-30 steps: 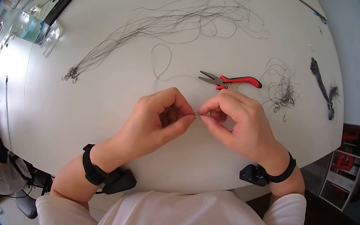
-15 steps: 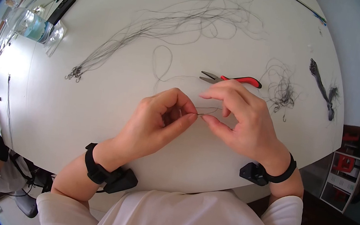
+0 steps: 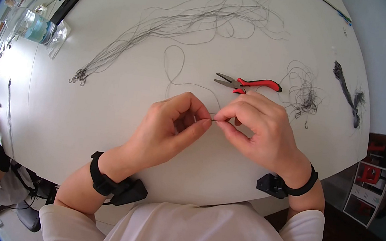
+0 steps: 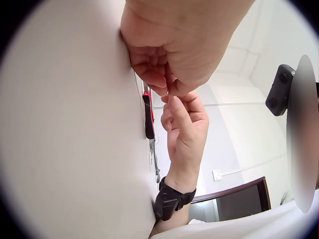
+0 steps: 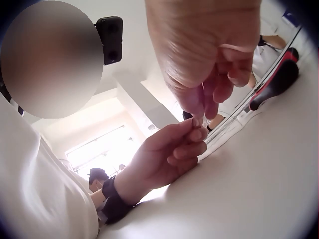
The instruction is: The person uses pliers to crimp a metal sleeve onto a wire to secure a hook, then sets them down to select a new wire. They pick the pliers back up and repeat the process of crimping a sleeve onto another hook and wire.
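In the head view the left hand (image 3: pixel 164 129) and right hand (image 3: pixel 263 128) meet fingertip to fingertip above the white table. Each pinches a thin dark line between thumb and forefinger, with a tiny gap between the two pinches. A loose strand (image 3: pixel 173 63) of this line curves over the table beyond the fingers. Just past the right hand lie red-handled pliers (image 3: pixel 262 84). Both wrist views show the fingertips together; the small piece between them is mostly hidden.
A long bundle of thin lines (image 3: pixel 151 32) with hooks (image 3: pixel 79 76) stretches across the table (image 3: pixel 104 123). To the right are a tangle (image 3: pixel 308 103) and a dark tied bundle (image 3: pixel 344 90). A bottle (image 3: pixel 33 26) and a black phone-like object (image 3: pixel 65 9) stand left; other people sit beyond.
The right forefinger lifted away from the line and the thumb half a second ago, and has closed down onto it again. The left hand has stayed nearly still; the loose strand has shifted.
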Action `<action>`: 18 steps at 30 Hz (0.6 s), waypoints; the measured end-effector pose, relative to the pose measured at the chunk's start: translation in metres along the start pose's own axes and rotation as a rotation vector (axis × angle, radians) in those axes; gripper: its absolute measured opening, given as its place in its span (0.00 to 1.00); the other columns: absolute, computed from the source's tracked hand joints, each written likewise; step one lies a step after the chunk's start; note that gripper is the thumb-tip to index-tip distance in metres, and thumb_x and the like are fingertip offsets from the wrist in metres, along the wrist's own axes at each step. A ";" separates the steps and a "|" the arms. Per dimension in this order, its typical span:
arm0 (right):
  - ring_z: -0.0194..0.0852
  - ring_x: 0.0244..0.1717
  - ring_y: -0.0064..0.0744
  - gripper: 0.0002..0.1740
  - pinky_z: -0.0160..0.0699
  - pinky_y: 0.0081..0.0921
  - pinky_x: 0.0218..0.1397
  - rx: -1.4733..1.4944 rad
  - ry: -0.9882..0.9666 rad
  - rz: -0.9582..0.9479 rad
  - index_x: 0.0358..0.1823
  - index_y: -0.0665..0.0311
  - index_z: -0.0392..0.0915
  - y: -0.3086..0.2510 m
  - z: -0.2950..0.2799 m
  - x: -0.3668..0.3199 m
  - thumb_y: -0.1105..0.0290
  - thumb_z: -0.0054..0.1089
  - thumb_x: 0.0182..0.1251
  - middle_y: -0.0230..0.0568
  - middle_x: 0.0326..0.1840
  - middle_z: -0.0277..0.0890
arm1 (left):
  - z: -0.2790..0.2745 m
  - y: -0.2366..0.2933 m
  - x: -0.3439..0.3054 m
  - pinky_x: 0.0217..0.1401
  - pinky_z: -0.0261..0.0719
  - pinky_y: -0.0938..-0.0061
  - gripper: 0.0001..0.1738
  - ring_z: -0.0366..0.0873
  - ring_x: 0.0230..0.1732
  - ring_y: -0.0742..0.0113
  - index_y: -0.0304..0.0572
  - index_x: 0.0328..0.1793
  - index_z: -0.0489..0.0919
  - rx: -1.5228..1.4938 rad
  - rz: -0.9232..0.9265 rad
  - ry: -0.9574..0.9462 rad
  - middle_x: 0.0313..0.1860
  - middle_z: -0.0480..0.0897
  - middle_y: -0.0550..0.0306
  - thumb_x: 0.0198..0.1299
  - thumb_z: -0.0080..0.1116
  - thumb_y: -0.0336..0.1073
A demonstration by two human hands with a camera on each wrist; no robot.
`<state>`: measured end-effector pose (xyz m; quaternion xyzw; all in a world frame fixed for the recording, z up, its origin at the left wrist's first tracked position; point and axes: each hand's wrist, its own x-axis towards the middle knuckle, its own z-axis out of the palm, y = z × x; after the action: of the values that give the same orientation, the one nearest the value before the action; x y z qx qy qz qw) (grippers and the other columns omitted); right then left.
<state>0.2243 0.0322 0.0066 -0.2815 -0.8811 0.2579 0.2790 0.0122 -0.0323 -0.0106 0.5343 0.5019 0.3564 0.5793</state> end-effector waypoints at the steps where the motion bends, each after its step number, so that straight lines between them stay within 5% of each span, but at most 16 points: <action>1: 0.74 0.29 0.34 0.09 0.74 0.29 0.31 -0.008 0.009 -0.022 0.31 0.59 0.79 0.000 0.001 0.000 0.78 0.70 0.53 0.31 0.29 0.77 | 0.000 0.000 0.000 0.34 0.73 0.83 0.06 0.74 0.31 0.81 0.35 0.45 0.76 -0.005 -0.007 0.002 0.34 0.79 0.64 0.70 0.61 0.30; 18: 0.76 0.30 0.32 0.09 0.75 0.28 0.30 0.037 0.005 0.009 0.32 0.60 0.78 -0.001 0.004 -0.001 0.77 0.70 0.53 0.32 0.30 0.78 | 0.000 0.005 -0.001 0.36 0.75 0.82 0.07 0.75 0.33 0.79 0.34 0.44 0.76 -0.062 -0.072 -0.001 0.35 0.80 0.62 0.69 0.61 0.30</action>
<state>0.2225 0.0295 0.0043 -0.2812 -0.8742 0.2747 0.2852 0.0123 -0.0326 -0.0055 0.4978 0.5091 0.3505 0.6084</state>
